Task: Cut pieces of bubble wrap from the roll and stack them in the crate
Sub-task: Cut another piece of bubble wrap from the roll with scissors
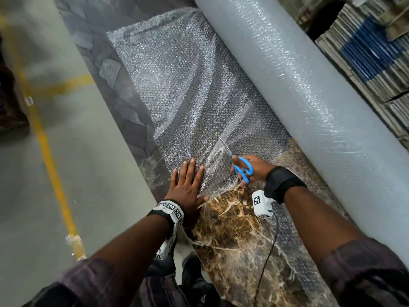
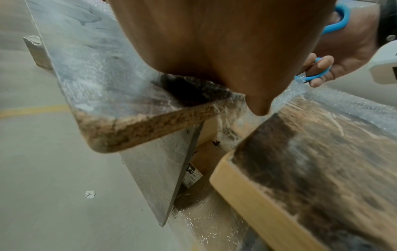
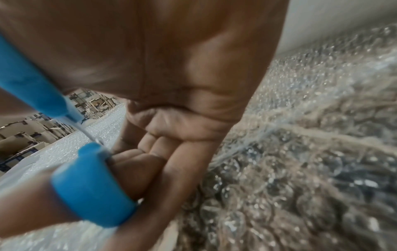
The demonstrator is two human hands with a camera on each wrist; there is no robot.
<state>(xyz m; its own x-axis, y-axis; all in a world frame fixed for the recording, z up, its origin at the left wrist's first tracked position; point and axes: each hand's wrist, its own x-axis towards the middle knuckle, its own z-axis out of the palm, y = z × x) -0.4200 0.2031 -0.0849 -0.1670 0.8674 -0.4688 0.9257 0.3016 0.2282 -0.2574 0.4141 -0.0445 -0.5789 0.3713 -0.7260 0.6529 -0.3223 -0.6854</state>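
Nearest, the two forearms reach out over a brown marbled table (image 1: 232, 235), each wrist carrying a strapped camera unit. The left hand (image 1: 187, 187) lies flat, fingers straight and spread, pressing the near edge of the sheet (image 1: 188, 89) of bubble wrap down on the tabletop. Just to its right, the right hand (image 1: 254, 168) grips the scissors (image 1: 240, 166), thumb and fingers curled through the blue loops; the right wrist view shows a finger through one loop (image 3: 90, 185) with bubbles close beneath the hand. The blades point away from the person into the sheet, which lifts in a fold along them. A cut edge of wrap lies between the two hands, curling up off the table.

Beyond the hands, the sheet spreads flat across the table, rumpled in long creases, and joins the roll (image 1: 298, 85), which lies diagonally along the right side of the table. Past the roll stand stacks of flattened cartons (image 1: 371, 54). To the left lies a grey floor (image 1: 55, 173) with a yellow line. The crate is not in view.
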